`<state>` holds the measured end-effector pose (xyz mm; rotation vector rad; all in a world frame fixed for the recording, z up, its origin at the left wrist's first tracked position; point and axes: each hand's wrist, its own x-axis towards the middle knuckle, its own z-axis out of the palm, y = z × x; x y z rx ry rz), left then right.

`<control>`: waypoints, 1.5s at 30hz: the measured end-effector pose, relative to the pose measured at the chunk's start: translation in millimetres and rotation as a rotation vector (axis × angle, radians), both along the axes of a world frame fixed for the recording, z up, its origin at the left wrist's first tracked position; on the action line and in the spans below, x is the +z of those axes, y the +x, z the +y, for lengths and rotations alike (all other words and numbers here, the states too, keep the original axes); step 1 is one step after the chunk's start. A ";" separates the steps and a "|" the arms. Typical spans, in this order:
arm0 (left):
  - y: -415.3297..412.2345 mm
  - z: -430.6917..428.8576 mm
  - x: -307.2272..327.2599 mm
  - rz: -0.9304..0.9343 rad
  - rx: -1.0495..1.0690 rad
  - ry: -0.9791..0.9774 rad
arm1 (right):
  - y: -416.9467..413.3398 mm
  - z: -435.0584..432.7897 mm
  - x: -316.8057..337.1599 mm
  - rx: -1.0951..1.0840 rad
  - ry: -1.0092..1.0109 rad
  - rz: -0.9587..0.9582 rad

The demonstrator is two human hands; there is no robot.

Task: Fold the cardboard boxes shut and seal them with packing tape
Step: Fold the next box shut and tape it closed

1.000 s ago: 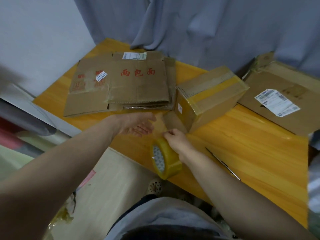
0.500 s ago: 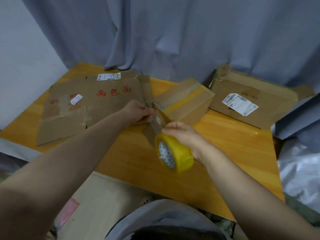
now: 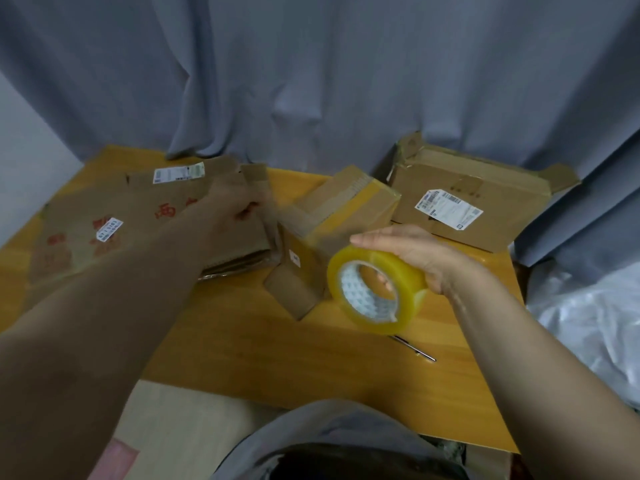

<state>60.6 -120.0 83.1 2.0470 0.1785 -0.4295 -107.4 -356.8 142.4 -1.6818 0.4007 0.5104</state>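
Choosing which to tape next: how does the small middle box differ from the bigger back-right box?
The small box carries yellowish tape across its top; the bigger box shows no such band. The bigger box bears a white shipping label; the small box only a tiny white sticker. The small box has a flap open at its near end; the bigger box's flaps stick out at both ends. Both are brown cardboard.

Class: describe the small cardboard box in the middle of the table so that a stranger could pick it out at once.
On the orange wooden table, look between the flattened cardboard on the left and the big labelled box at the right. The small box there alone has yellow tape across its top.
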 end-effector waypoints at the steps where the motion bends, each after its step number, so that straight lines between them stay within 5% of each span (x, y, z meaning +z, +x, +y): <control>1: 4.0 4.2 -1.6 0.001 0.005 -0.005 | 1.0 -3.3 2.9 -0.002 -0.015 -0.010; 9: 13.0 -10.0 -31.9 0.200 0.112 -0.134 | 18.9 0.9 2.5 -0.023 -0.237 -0.005; 17: 19.7 -17.6 -47.4 0.285 0.078 -0.143 | 29.7 5.7 -11.0 -0.032 -0.250 0.056; 35: 21.8 -19.4 -52.5 0.282 0.107 -0.118 | 36.2 4.6 -30.4 -0.023 -0.209 0.122; 45: 15.8 -18.9 -66.5 0.275 0.079 0.078 | 37.1 3.3 -58.0 -0.032 -0.221 0.144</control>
